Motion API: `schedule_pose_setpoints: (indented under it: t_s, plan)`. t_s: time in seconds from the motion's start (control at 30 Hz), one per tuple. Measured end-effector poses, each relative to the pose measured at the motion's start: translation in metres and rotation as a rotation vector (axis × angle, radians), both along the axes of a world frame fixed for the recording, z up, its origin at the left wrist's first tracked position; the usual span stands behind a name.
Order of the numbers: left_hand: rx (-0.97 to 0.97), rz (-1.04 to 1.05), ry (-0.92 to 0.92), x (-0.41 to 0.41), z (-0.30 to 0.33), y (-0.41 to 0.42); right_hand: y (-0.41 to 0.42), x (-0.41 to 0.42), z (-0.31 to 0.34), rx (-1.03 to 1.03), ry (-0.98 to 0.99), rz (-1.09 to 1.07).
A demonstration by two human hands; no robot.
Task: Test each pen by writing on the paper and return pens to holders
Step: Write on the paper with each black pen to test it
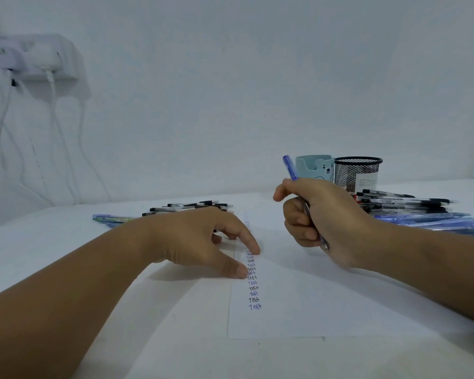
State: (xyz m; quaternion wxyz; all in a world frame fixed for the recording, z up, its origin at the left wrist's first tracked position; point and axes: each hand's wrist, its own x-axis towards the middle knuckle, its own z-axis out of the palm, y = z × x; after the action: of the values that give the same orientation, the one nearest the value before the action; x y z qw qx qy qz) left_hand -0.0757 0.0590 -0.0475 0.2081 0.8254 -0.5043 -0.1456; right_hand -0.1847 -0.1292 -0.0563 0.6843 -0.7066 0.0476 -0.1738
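While right hand point(323, 222) fist-grips translucent blue plastic pen point(293, 170), tip below grip, left hand point(203, 239) flat-fingered pins white paper sheet point(326, 302); advice: regrip nearer tip, write under lowest "Test".

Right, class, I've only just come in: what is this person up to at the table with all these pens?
A person is testing pens. The right hand grips a blue pen, tip above the paper, not writing. The left hand presses its fingertips on the sheet's left edge beside a column of "Test" words in black and blue. Pens lie in piles at left and right. The bear holder and mesh holder show no pens.
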Motion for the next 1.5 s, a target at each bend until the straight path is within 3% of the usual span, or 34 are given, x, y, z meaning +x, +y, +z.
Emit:
schedule_pose_setpoints:
  t_s: [0.4,0.53,0.67,0.77,0.9,1.13,1.27,1.37,1.5]
  plan:
    - [-0.029,0.003,0.003,0.001,-0.001,-0.001,0.000,0.002,-0.003,0.006,-0.040,0.000]
    - [-0.131,0.059,-0.058,0.005,-0.008,-0.004,-0.006,0.008,0.000,-0.127,-0.088,-0.032]
    - [-0.382,0.132,-0.209,0.007,-0.020,-0.014,-0.035,0.008,0.018,-0.392,-0.103,-0.114]
    - [-0.494,0.145,-0.257,0.002,-0.026,-0.020,-0.066,-0.004,0.036,-0.744,-0.006,-0.116]
    - [-0.455,0.065,-0.362,-0.003,-0.031,-0.024,-0.109,-0.014,0.053,-1.189,0.183,-0.134]
    - [-0.449,0.061,-0.434,0.001,-0.030,-0.023,-0.154,-0.038,0.075,-1.451,0.606,-0.130]
    - [-0.484,0.078,-0.408,0.002,-0.030,-0.022,-0.160,-0.039,0.073,-1.501,0.777,-0.077]
    - [-0.483,0.092,-0.452,0.005,-0.033,-0.022,-0.149,-0.036,0.074,-1.497,0.691,-0.079]
    - [-0.447,0.078,-0.438,0.003,-0.024,-0.019,-0.108,-0.029,0.064,-1.517,0.419,-0.113]
